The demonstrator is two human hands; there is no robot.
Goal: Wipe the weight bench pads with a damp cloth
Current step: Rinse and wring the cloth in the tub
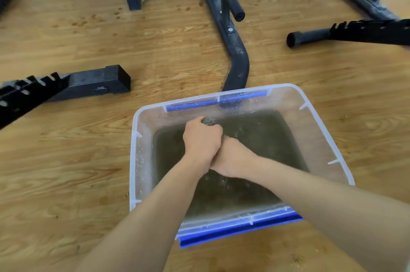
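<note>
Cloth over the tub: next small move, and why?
Probably wring the cloth out over the tub. The left hand and right hand both grip it, bunched, just above the murky water, and the job needs it damp, not dripping.

A clear plastic tub [328,138] is set on a wood-grain floor [66,160]. Murky, dark water [266,138] is held in it, and droplets are scattered over its inner walls. A blue handle [213,102] is fitted at the far rim and another blue handle [233,230] at the near rim. A curved black tube [238,58] is laid on the floor and runs up to the tub's far wall. A notched black bar [26,92] with a block-shaped end is seen at the left, and a second notched bar [366,30] at the right. Small brown spots [88,21] are dotted across the boards farther back.
</note>
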